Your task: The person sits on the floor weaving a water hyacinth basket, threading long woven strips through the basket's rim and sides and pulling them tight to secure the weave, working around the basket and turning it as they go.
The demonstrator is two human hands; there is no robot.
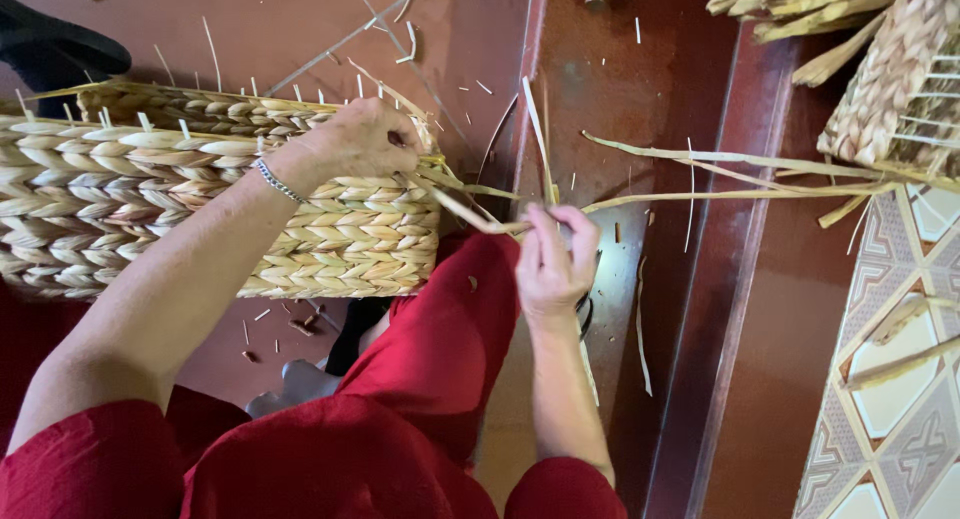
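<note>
From the head view, looking down, the left hand (362, 139) rests clenched on the upper right corner of a woven straw basket (200, 204), its fingers (405, 154) pinching the braided edge where loose strands come out. A thin silver bracelet (277, 181) sits on that wrist. The basket lies on its side across the red-brown floor (450, 39), partly over the person's lap, with short stiff stalk ends sticking up along its top rim; what is inside it cannot be seen.

The right hand (553, 264) is just to the right of the basket, apart from it, with its fingers (580, 229) closed on a long flat straw strand (700, 194). That strand runs from the basket corner through the hand and stretches away to the right, beside another strand above it.

Red trouser legs (420, 379) fill the lower middle. Bits of cut straw (410, 39) are scattered over the floor and along a raised red step edge (735, 279). At the upper right stands a second woven piece (895, 74) with a bundle of dry stalks (800, 4) beside it, over a patterned tile floor (890, 399). A dark shoe (55, 44) shows at the upper left.
</note>
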